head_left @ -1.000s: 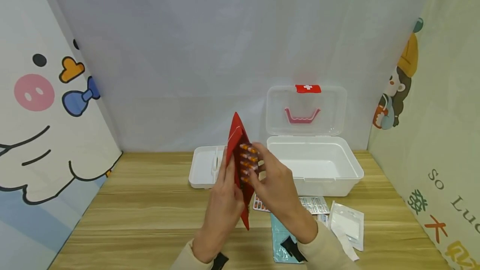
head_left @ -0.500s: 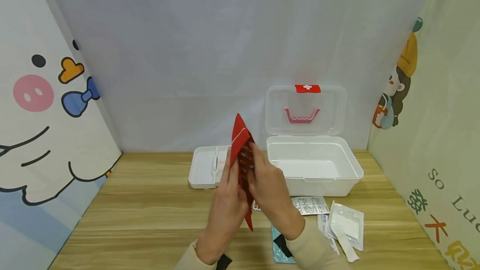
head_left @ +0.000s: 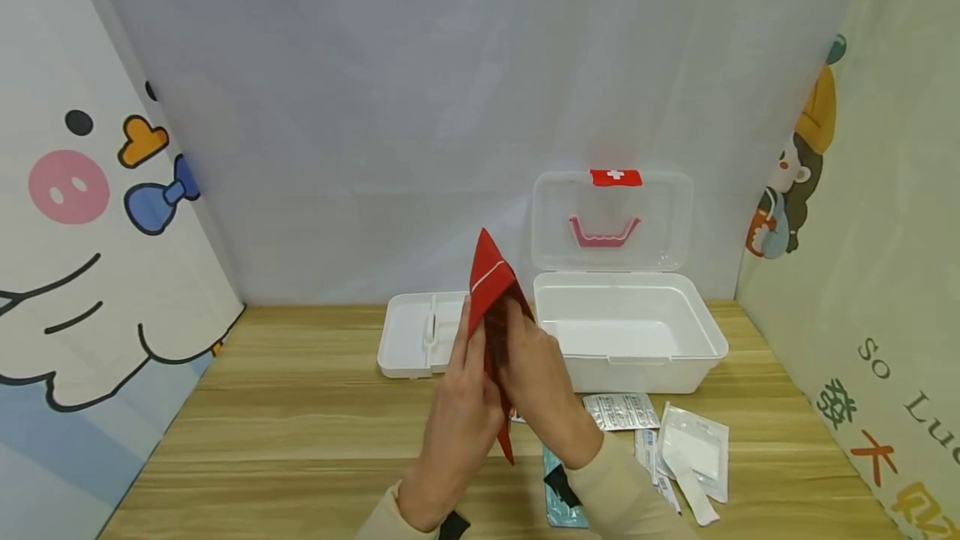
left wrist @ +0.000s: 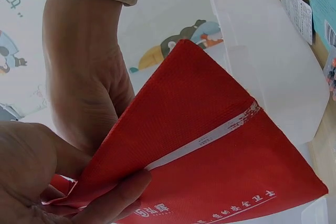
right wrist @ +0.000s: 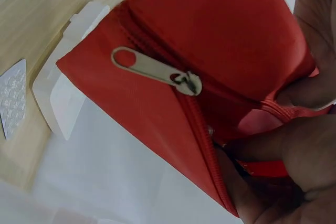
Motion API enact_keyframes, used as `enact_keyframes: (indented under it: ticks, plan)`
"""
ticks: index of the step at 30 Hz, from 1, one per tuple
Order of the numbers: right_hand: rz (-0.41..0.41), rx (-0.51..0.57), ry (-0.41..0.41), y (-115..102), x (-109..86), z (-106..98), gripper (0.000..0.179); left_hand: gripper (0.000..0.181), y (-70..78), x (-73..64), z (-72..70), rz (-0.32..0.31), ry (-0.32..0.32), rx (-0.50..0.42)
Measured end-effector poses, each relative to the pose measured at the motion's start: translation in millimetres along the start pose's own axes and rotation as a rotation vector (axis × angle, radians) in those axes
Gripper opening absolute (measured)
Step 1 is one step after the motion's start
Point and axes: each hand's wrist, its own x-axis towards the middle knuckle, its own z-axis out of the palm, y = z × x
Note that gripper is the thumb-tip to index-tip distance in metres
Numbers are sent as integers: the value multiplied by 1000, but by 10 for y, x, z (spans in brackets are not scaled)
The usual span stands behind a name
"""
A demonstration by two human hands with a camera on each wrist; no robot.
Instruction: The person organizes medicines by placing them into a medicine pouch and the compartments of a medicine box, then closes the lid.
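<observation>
A red zip pouch, its zipper undone, stands on edge between my hands in the head view. My left hand grips its left side, thumb and fingers on the cloth, as the left wrist view also shows. Reaching into the pouch's mouth is my right hand. A blister pack of orange capsules is inside with its fingers, mostly hidden; only a thin dark edge of it shows between them in the right wrist view. The zipper pull hangs at the near corner of the opening.
An opened white first-aid box, its clear lid upright, stands behind the right hand. A white tray lies left of it. Nearer are a silver blister pack, a teal packet and a clear packet of white pads.
The right hand has pushed the capsule blister pack into the red pouch, where the capsules drop from sight. Pouch and both hands shift slightly right.
</observation>
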Motion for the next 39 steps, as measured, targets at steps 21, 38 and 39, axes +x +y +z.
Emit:
enact_keyframes:
  ticks: [21,38,39]
  plan:
    - [68,47,-134,111,17,93,36,94,-31,-23,15,-7,-15,16]
    - [43,68,-167,27,5,-44,43,90,-72,-24,-22,-14,-5,19]
    - [41,80,-162,16,6,-62,44,91,-76,-25,-23,-14,-3,20]
